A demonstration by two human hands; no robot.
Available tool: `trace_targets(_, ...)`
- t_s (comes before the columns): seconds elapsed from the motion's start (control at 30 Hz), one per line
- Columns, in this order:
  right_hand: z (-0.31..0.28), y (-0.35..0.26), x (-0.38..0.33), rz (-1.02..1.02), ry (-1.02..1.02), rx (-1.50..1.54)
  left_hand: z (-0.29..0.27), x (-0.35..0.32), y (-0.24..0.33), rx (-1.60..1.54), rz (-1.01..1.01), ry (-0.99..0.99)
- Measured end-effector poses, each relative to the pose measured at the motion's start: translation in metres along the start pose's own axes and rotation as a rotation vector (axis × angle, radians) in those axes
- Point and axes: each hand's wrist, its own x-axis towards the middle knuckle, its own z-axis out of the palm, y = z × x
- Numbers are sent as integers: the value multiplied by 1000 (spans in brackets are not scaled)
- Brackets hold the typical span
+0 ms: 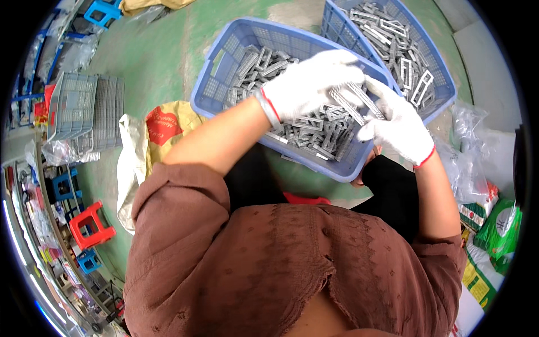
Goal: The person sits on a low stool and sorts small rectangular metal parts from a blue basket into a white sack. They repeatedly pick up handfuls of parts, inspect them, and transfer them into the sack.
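Observation:
My left hand [314, 81], in a white knitted glove with a red cuff, reaches over a blue plastic basket [203, 84]. Its fingers close on the upper end of a grey slotted rectangular frame [368, 101], which is tilted. At the other end, my right hand [397, 123], gloved the same way, grips the frame between thumb and fingers. Whether it is one piece or two held together, I cannot tell. Below both hands, the basket holds a heap of similar grey frames [314, 135], partly hidden by the left glove and forearm.
A second blue basket [449, 92] with more grey frames touches the first at the far right. Left stand a yellow-and-white sack [163, 126], grey wire baskets [104, 106] and a red stool [91, 226]. Clear plastic bags [466, 151] and green packages [499, 227] lie right.

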Motion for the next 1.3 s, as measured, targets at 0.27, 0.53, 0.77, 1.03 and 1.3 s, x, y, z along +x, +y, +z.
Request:
trace_targets(0.27,-3,-14,2,123,99,83,-111,-75,-188,1099,-835,-837)
trace_targets(0.53,5,-28,3,209,143,133,-68,-67,-254,470,-1539,-102)
trace_targets(0.77,3,-13,18,258,178,369,-64,-66,-263,615,-1442,-32)
trace_targets(1.03,-9,-8,16,309,168,327,-95,-57,-202,-324,-905,252)
trace_targets(1.3,-17,6,16,164,276,283,-62,2,-76,-535,-548,146)
